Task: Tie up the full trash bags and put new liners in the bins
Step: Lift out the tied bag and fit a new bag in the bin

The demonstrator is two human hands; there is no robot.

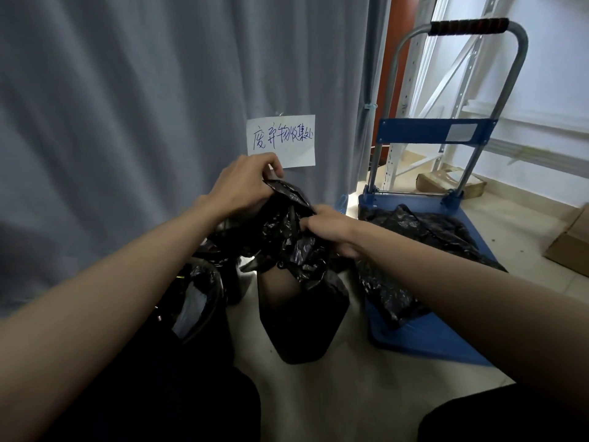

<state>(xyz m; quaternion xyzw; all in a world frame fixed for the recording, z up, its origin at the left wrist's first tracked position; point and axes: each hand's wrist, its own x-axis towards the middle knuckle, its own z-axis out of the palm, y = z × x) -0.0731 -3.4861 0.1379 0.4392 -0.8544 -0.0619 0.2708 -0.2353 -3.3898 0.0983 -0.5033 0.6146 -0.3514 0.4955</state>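
A black trash bag hangs bunched in front of me above the floor. My left hand pinches its upper edge, raised near the paper note. My right hand grips the crumpled plastic a little lower, to the right. Below the bag stands a small dark bin on the pale floor. Another bin with a black liner sits at the lower left, partly hidden by my left forearm. More black bags lie on the blue cart.
A blue platform cart with a grey handle stands to the right. A grey curtain with a handwritten paper note fills the back. Cardboard boxes sit at the far right. White shelving stands behind the cart.
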